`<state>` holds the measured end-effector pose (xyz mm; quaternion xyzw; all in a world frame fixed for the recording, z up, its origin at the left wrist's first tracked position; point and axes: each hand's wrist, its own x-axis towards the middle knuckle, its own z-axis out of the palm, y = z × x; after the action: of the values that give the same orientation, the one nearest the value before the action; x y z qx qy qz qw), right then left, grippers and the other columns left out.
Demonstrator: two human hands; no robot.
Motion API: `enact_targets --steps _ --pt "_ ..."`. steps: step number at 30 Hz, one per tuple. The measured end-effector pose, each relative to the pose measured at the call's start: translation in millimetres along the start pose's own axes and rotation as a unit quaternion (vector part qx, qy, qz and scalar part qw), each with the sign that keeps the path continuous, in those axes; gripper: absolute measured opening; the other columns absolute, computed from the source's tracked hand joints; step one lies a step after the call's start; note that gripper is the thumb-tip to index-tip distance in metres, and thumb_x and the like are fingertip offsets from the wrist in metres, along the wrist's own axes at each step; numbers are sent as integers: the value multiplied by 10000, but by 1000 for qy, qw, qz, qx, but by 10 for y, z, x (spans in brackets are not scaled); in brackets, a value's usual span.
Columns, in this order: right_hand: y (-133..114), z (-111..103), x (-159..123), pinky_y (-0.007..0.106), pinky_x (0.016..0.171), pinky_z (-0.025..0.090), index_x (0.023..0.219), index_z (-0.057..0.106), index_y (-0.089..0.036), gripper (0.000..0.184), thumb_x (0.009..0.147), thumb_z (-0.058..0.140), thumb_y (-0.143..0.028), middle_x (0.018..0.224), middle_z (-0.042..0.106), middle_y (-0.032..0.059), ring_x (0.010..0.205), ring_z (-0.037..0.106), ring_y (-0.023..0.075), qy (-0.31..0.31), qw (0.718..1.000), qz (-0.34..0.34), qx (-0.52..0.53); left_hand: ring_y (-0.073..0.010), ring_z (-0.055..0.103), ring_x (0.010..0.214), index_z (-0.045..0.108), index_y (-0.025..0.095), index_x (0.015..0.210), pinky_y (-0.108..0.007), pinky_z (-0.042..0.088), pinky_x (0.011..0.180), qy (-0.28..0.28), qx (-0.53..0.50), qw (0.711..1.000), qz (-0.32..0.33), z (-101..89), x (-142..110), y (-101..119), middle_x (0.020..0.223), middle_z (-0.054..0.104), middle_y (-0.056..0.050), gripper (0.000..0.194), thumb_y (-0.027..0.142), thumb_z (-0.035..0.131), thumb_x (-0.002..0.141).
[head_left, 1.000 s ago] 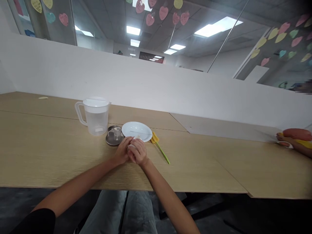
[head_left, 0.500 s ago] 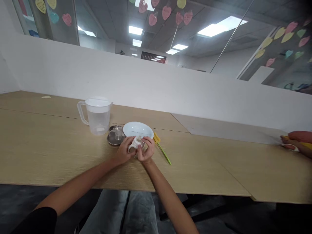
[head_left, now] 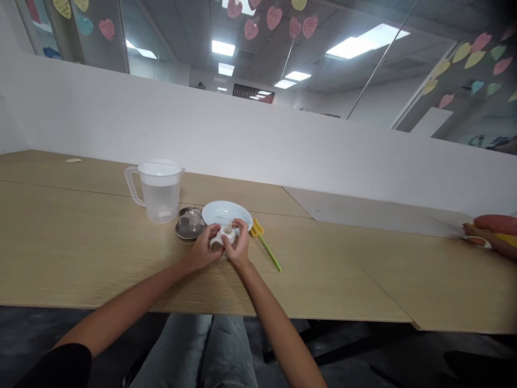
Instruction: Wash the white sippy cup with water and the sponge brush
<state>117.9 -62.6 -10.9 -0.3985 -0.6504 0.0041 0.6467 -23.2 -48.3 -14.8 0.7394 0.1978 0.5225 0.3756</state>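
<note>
Between my hands is a baby bottle [head_left: 227,233] with a white collar, a side handle and a clear teat pointing up. My left hand [head_left: 205,249] is closed around its left side, by the handle. On the right, my right hand [head_left: 239,245] grips the collar with thumb and fingers. The lower part of the bottle is mostly hidden by my hands. Just behind them lies a white plate [head_left: 220,209]. A round metal dish [head_left: 186,230] holding a small clear cup [head_left: 194,220] sits to the left. A yellow-headed brush with a green handle [head_left: 270,253] lies to the right.
A clear plastic jug [head_left: 161,196] with a lid stands at the back left on the wooden table [head_left: 343,269]. A white wall [head_left: 242,140] rises behind the table. At the far right edge, another person's hand [head_left: 479,233] is near a reddish round object [head_left: 496,223].
My right hand's fingers have shifted up and around the bottle's collar, more upright than before. My left hand keeps its hold. The view has moved slightly.
</note>
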Motion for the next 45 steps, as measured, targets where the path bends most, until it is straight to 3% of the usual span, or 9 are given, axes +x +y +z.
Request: enact_targets --steps 8,13,19,22,24,27,32,39,45 --pt "-3 -45 20 438 924 434 1256 411 -171 526 819 554 -426 1068 580 105 1018 549 243 -50 998 -10 -32 -248 554 1186 377 186 1286 -386 452 1002 -8 -62 997 -43 -8 4 1 1270 554 -144 668 174 684 693" --pt "-20 1 -4 394 846 469 1286 369 -163 616 776 626 -395 934 578 58 876 577 210 -7 999 34 -33 -263 529 1220 374 198 1299 -406 442 1019 25 -72 995 -64 38 -6 -18 1320 518 -156 726 172 710 655" --pt "-4 43 -24 372 815 480 1250 395 -166 590 763 642 -390 954 563 60 871 569 198 3 998 45 -40 -263 580 1134 377 191 1323 -418 468 975 17 47 999 -6 18 -45 8 1334 486 -154 667 193 661 719" --pt "18 33 -31 375 823 479 1249 401 -169 585 768 642 -400 980 564 69 895 570 203 -3 998 40 -47 -258 579 1125 356 188 1354 -417 476 959 -1 74 997 38 -113 5 -2 1306 508 -154 613 286 611 805" --pt "35 25 -35 378 831 477 1244 410 -173 577 771 641 -409 993 565 73 913 570 207 -8 998 36 -51 -249 564 1139 369 190 1352 -417 468 965 36 113 991 59 -250 74 -44 1326 493 -150 545 342 548 860" --pt "55 19 -41 380 842 475 1239 425 -176 558 779 631 -415 1018 568 82 944 565 212 -19 998 36 -57 -249 531 1168 493 180 1257 -449 409 1018 95 252 962 45 -491 191 -169 1254 564 -122 385 362 432 922" --pt "68 18 -47 386 858 470 1233 445 -170 540 786 622 -415 1031 579 91 959 561 216 -32 997 38 -60 -294 453 1259 601 177 1140 -502 327 1061 47 407 912 16 -761 256 -450 1265 583 -121 359 389 421 912" --pt "75 12 -36 384 844 476 1220 457 -171 523 789 619 -420 1015 586 90 944 563 216 -35 997 27 -62 -303 535 1041 599 148 1108 -460 414 936 57 463 885 12 -761 248 -489 1070 612 -141 395 446 478 878" --pt "51 -1 -28 391 846 474 1201 467 -165 503 796 612 -424 1011 589 93 944 561 222 -42 997 23 -67 -310 518 1010 627 172 1034 -477 412 927 98 468 878 -18 -768 250 -481 1070 557 -133 291 335 601 794"
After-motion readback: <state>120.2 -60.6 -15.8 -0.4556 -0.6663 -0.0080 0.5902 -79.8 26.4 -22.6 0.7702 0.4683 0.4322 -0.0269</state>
